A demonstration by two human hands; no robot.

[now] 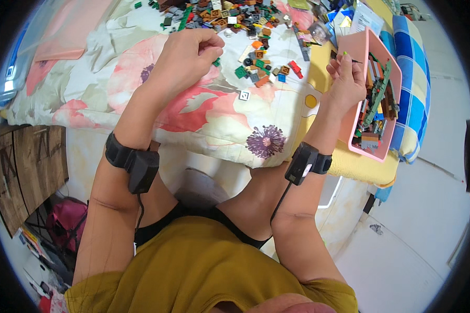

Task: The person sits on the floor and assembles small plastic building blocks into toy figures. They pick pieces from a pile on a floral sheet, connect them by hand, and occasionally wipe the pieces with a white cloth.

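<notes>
My left hand (189,56) hovers over or rests on the flowered cloth, its fingers curled and closed; what they hold, if anything, is hidden. A small green piece (216,62) shows right by its fingertips. Beside the pink bin (391,151), my right hand (348,79) is raised with its fingers pinched on a tiny toy brick piece, dark with a lime-green bit (344,53). Between the hands lie loose toy bricks, among them a green brick (241,72), a red brick (296,69) and a white printed tile (244,95).
A large heap of mixed bricks (209,18) spreads along the far side of the flowered cloth (193,141). The bin holds many bricks, including a long green one (378,96). Clear packets (321,31) lie at the far right, near a blue checked cushion (410,88).
</notes>
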